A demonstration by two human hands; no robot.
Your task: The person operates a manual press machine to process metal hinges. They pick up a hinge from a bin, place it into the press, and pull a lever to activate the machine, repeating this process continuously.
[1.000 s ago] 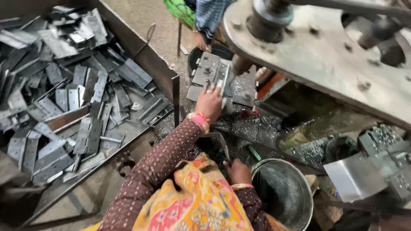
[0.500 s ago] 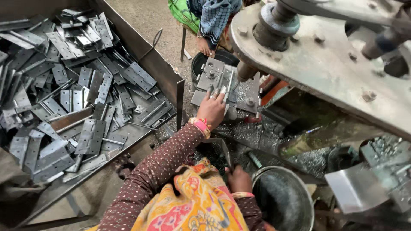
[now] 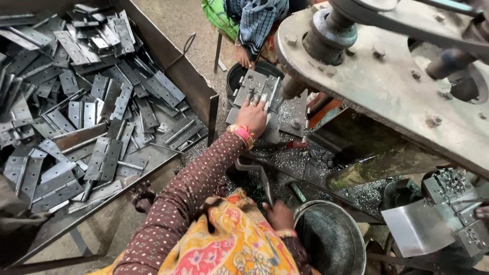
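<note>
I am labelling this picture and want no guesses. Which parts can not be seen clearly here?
Head view:
- Right hand: fingers hidden behind the orange cloth, so its grip cannot be told.
- Left hand: lies flat on the hinge plate, covering part of it.
- Steel bucket: cut by the bottom edge.
- Press flywheel: cut off at top and right.

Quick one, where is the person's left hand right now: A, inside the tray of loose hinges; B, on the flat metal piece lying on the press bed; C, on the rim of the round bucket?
B: the left hand is pressed flat on the grey metal piece on the press bed, apart from the hinge tray.
</note>
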